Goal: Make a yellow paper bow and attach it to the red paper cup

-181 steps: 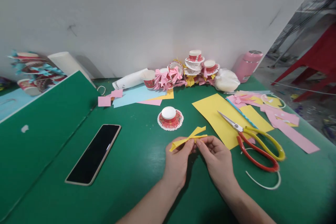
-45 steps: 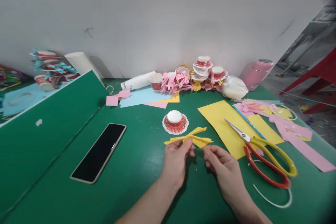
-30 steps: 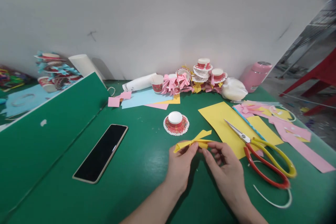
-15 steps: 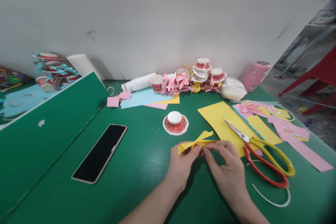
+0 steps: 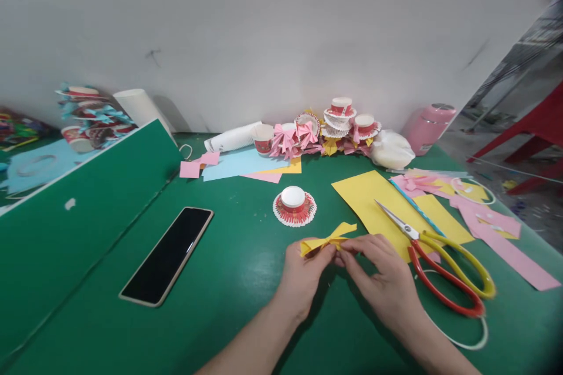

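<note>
A folded yellow paper bow (image 5: 328,240) is held above the green table, in front of me. My left hand (image 5: 303,275) pinches its middle from the left. On the right, my right hand (image 5: 378,272) has thumb and fingers pinched together at the bow's lower right side. Just beyond the hands stands a small red and white paper cup hat (image 5: 294,206) with a fringed brim. Large scissors (image 5: 433,258) with red and yellow handles lie open right of my right hand, partly over a yellow sheet (image 5: 369,199).
A black phone (image 5: 167,256) lies left on the green table (image 5: 237,304). Decorated cups (image 5: 341,117), a white bag (image 5: 391,149) and a pink bottle (image 5: 430,129) stand along the grey partition (image 5: 264,41). Pink strips (image 5: 505,240) lie right.
My right hand has shifted slightly, and its forearm has swung to the right. The bow's right part shows less beside the fingers. The cup hat has stayed in place.
</note>
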### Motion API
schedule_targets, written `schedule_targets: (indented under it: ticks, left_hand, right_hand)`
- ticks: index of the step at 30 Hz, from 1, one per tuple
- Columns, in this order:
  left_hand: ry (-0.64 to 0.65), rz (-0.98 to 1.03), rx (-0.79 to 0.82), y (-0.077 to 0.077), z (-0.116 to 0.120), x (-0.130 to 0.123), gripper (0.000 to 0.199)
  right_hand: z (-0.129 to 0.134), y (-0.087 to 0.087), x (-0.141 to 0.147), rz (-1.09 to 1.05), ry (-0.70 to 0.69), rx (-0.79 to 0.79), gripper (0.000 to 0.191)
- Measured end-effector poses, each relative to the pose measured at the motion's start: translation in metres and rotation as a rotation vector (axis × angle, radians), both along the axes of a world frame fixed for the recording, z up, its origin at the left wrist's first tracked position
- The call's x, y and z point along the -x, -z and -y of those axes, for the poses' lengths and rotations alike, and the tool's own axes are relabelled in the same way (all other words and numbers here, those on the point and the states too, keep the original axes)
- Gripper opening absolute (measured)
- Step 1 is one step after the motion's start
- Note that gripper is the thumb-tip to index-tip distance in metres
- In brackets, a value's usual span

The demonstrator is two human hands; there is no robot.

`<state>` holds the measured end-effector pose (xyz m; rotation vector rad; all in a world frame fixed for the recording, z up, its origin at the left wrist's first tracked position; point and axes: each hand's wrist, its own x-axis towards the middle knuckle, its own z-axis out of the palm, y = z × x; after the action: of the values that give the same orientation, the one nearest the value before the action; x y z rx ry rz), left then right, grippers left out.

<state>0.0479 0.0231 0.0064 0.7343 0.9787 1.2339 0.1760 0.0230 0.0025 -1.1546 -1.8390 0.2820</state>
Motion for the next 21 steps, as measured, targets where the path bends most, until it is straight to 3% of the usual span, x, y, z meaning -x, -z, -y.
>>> schedule_targets:
  ticks: [8, 21]
  left_hand:
    - [0.02, 0.028, 0.043, -0.0026, 0.0, -0.0005, 0.009]
    - [0.107, 0.072, 0.105, -0.0084, -0.0012, 0.0033, 0.012]
  right_hand:
    - [-0.0002, 0.0015, -0.0007, -0.02, -0.048, -0.067, 0.013]
    - [0.0016, 0.0021, -0.0101, 0.145, -0.129, -0.232, 0.018]
